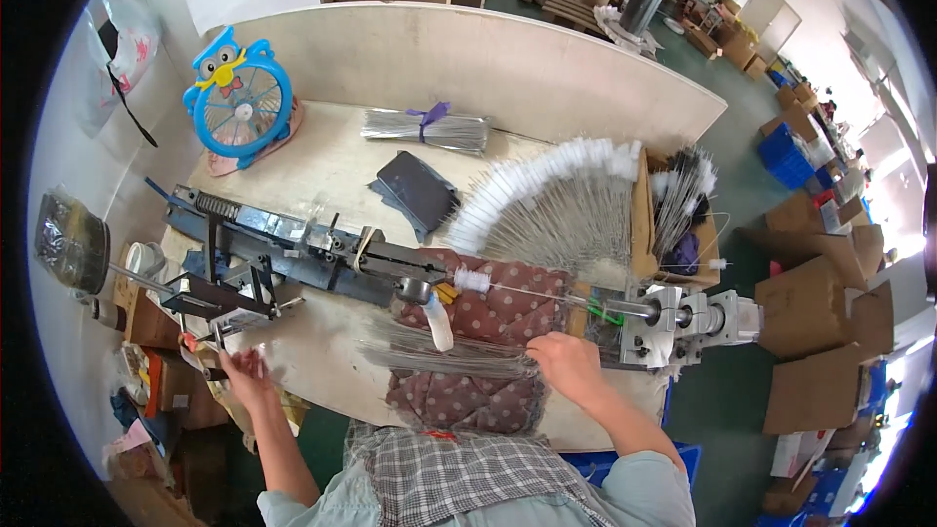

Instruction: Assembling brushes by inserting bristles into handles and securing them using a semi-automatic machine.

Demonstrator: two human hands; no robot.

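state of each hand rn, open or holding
Left hand: at the metal lever; grip cannot be told.
Right hand: curled at the end of the wire bundle; hold unclear.

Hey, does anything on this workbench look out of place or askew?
Slightly: the dark flat pieces behind the machine lie askew, edges not lined up. The blue owl-shaped fan also looks oddly toy-like here. I see no clear spill.

Upper left, a fan [244,107] stands on the table [332,127]; lower centre, wires [449,359] lie across cloth [468,405], before the machine [342,249].
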